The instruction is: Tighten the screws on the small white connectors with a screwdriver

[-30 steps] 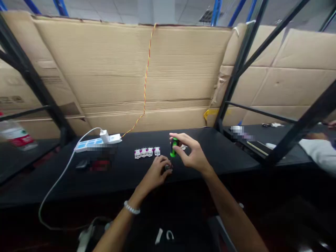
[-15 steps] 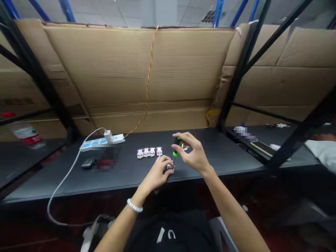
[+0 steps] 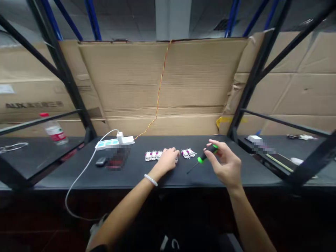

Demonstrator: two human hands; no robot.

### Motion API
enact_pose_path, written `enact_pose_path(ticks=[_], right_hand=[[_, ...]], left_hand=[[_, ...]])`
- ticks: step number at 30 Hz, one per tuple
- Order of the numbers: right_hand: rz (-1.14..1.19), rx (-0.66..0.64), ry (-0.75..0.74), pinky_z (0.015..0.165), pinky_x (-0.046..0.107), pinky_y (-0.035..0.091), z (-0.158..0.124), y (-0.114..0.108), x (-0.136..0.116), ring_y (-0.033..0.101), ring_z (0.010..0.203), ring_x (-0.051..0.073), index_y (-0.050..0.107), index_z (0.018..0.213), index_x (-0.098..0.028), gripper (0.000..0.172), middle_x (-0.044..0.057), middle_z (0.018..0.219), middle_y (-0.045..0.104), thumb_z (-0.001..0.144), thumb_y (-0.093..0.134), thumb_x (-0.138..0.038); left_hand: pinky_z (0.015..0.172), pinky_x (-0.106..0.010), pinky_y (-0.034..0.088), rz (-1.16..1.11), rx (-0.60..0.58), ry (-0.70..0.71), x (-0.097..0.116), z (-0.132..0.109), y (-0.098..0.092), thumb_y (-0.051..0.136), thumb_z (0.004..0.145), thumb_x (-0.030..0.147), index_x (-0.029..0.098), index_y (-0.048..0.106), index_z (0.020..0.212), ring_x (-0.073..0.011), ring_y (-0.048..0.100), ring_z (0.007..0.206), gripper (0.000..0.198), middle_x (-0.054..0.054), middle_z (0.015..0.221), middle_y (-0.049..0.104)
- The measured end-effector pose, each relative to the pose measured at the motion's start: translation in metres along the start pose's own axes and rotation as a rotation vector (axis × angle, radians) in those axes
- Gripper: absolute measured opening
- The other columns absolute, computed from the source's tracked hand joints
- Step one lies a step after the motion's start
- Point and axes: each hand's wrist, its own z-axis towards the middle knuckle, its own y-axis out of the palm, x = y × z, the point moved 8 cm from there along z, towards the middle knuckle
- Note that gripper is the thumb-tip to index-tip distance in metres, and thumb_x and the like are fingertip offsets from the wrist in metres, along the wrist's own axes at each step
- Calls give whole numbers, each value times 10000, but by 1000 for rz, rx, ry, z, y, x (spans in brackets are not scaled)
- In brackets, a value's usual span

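My right hand [image 3: 226,164] grips a screwdriver with a black and green handle [image 3: 206,155], its thin shaft slanting down to the left just above the black table [image 3: 136,175]. My left hand [image 3: 168,159] rests closed at the right end of a row of small white and pink parts [image 3: 153,155], fingers curled over one of them. Two more such parts [image 3: 188,153] lie between my hands.
A white power strip [image 3: 113,142] with a plugged charger and trailing cable sits at the back left, a small dark object [image 3: 100,161] in front of it. A water bottle [image 3: 54,132] stands on the left shelf. Cardboard sheets [image 3: 162,84] wall the back. Black rack struts [image 3: 246,87] flank the table.
My left hand slid back to the right end of the row of parts. My right hand moved right, tipping the screwdriver from upright to slanted. The camera rose.
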Motion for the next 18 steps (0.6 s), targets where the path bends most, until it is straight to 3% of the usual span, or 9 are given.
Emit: enact_pose_path(ticks=[4,6,8,10,12,15,18], right_hand=[[24,17,14,880,385,642,0,-11,-2,748,921,222,734,1263,-251,343,67,1096,735,931,777,-328],[19,-23,31,896,400,644,0,-10,-4,756,932,231,729,1292,-252,372,74,1113,754,932,779,-334],[-11,-103,14,898,399,639,-2,-4,-11,755,942,237,741,1290,-259,381,74,1107,777,920,799,-332],[-22,-197,-39,847,367,635,-5,7,-26,752,907,228,773,1247,-275,355,61,1062,794,899,828,-315],[23,-299,-104,792,333,628,-10,19,-47,752,874,216,790,1224,-301,345,43,1017,801,885,850,-296],[94,-395,-185,827,342,634,-19,26,-81,760,904,219,776,1265,-350,382,34,1011,808,896,846,-281],[76,-470,-192,840,412,653,-27,13,-101,765,990,262,760,1295,-398,308,66,1120,795,1000,706,-331]], left_hand=[[1075,-452,485,-36,100,-38,-5,-8,-32,567,926,55,154,697,1136,-299,665,1170,265,-103,1201,694],[1043,-379,520,-119,153,-23,7,-25,-49,525,984,113,193,688,1171,-245,678,1149,260,-82,1210,703],[1072,-385,513,-419,223,61,31,-50,-64,546,1023,219,224,703,1186,-248,674,1165,227,-74,1222,725],[1099,-400,494,-595,132,148,63,-74,-60,625,1007,312,245,678,1288,-266,659,1193,293,-70,1293,724],[1048,-395,502,-652,66,110,85,-95,-51,688,975,362,261,645,1348,-270,656,1136,389,-62,1285,726],[938,-359,502,-703,78,26,98,-115,-42,650,999,396,231,688,1257,-252,643,1014,309,-54,1136,747],[920,-345,474,-744,36,28,101,-125,-38,603,1025,378,227,722,1173,-242,619,1004,242,-44,1094,744]])
